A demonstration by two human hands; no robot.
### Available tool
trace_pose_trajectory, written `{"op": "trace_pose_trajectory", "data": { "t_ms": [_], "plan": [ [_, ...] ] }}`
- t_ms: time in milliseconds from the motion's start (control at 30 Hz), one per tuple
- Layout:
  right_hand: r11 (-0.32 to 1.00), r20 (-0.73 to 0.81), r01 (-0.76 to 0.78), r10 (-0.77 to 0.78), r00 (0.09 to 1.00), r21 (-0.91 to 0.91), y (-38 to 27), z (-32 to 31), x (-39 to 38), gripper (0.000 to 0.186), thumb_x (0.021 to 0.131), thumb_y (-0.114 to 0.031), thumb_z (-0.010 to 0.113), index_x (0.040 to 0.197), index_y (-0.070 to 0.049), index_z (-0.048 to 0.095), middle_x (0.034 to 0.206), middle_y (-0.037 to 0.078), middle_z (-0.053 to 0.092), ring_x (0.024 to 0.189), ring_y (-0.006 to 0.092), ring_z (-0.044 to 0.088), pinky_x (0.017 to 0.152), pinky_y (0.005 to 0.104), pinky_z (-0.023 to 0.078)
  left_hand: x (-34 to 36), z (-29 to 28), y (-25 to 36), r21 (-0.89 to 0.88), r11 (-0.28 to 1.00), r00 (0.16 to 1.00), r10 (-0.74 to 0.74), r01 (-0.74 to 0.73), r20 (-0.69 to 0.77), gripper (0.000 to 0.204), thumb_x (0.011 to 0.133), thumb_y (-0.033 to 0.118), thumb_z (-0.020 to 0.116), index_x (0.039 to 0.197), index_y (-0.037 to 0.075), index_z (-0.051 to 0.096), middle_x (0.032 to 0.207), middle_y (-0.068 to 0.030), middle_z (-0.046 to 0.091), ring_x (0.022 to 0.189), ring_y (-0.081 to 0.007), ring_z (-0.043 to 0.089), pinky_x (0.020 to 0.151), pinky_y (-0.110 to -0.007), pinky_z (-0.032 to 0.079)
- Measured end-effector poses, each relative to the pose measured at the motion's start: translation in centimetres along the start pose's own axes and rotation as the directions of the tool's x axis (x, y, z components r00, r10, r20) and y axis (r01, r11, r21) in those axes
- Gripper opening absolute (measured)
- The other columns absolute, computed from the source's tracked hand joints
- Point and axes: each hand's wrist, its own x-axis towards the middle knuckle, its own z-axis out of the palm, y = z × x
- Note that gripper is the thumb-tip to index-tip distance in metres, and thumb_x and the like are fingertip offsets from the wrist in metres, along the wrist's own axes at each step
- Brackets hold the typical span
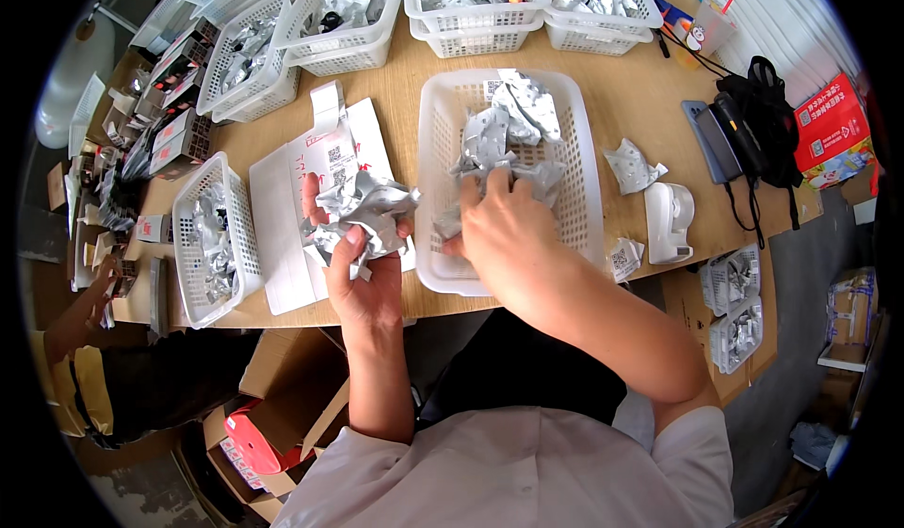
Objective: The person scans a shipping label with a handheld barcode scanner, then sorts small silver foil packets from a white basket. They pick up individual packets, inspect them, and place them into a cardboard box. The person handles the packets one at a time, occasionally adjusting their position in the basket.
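Several crumpled silver foil packets [363, 210] are bunched in my left hand [367, 283], its fingers curled round them above a white sheet [282, 246] that bears printed marks and a strip of labels [330, 123]. Inside the white perforated basket [593, 189] in front of me, my right hand [504, 227] reaches down among more foil packets [527, 109]. Its fingers are bent over the foil; whether they grip a packet is hidden beneath the hand.
Similar baskets [476, 34] filled with foil packets line the table's far side, with another basket [250, 255] at left. A loose packet [633, 167] and a white tape dispenser [669, 222] lie at right, near a black bag [753, 123]. Another person's arm [83, 312] shows at far left.
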Motion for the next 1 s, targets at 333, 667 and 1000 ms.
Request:
{"op": "trace_pose_trajectory", "data": {
  "t_ms": [333, 667, 1000],
  "plan": [
    [0.992, -0.103, 0.067, -0.056, 0.993, 0.107, 0.9, 0.1, 0.4, 0.027, 0.085, -0.013, 0.086, 0.102, 0.005, 0.074, 0.109, 0.020, 0.069, 0.092, 0.0372, 0.077, 0.080, 0.0448, 0.065, -1.6, 1.0, 0.6, 0.019, 1.000, 0.998, 0.017, -0.018, 0.052, 0.100, 0.086, 0.016, 0.079, 0.173, 0.024, 0.031, 0.147, -0.0122, 0.058, 0.121, -0.0346, 0.067, 0.077, -0.049, 0.059],
    [0.520, 0.024, -0.066, 0.088, 0.996, 0.852, 7.5, -7.2, -6.5, 0.040, 0.078, -0.005, 0.091, 0.117, -0.003, 0.078, 0.108, 0.002, 0.076, 0.094, 0.0111, 0.067, 0.082, 0.0272, 0.052, -2.9, -0.5, 1.9, -0.116, 0.989, 0.995, -0.086, 0.092, 0.052, 0.106, 0.085, 0.018, 0.080, 0.177, 0.028, 0.027, 0.158, -0.0148, 0.054, 0.123, -0.0309, 0.065, 0.075, -0.046, 0.058],
    [-0.022, -0.052, 0.054, 0.067, 0.996, 0.998, 11.5, -4.0, -8.5, 0.048, 0.076, -0.007, 0.086, 0.122, 0.004, 0.076, 0.116, 0.010, 0.078, 0.101, 0.0159, 0.075, 0.091, 0.0310, 0.059, -3.1, 0.7, 1.4, -0.277, 0.844, 0.865, -0.356, 0.460, 0.353, 0.105, 0.081, 0.014, 0.083, 0.175, 0.020, 0.037, 0.178, -0.0404, 0.015, 0.109, -0.0365, 0.076, 0.076, -0.047, 0.069]
  ]
}}
